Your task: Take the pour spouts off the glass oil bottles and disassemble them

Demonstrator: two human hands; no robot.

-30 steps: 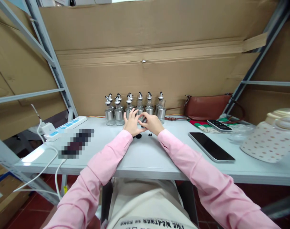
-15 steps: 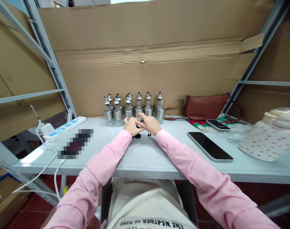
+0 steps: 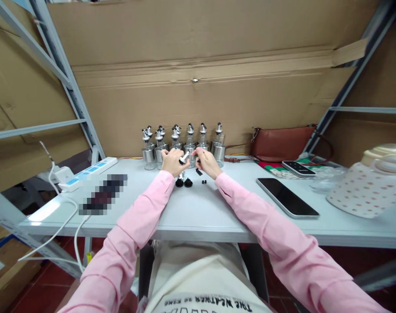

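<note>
My left hand [image 3: 173, 162] is closed around a silver pourer spout [image 3: 184, 158] with a dark end, held just above the table. A short gap to the right, my right hand [image 3: 207, 162] has its fingers bent together; what they hold, if anything, is too small to name. Below the hands stand two black stoppers [image 3: 188, 183], with a silver spout piece behind the left one. Small black flap-like parts [image 3: 199, 172] lie under my right fingers, and two tiny black bits [image 3: 204, 181] lie nearer me. Behind the hands, several glass-and-steel oil bottles [image 3: 149, 156] with pourers stand upright in rows.
On the right lie a black-screened phone [image 3: 286, 198], a small keypad device [image 3: 298, 168], a brown bag [image 3: 282, 144] and a dotted jug [image 3: 364, 191]. A power strip [image 3: 89, 174] and white cables are on the left. Cardboard [image 3: 198, 104] walls the back.
My hands have moved apart from each other. The silver spout in my left hand has come into view, as have the black stoppers and flap-like parts on the table.
</note>
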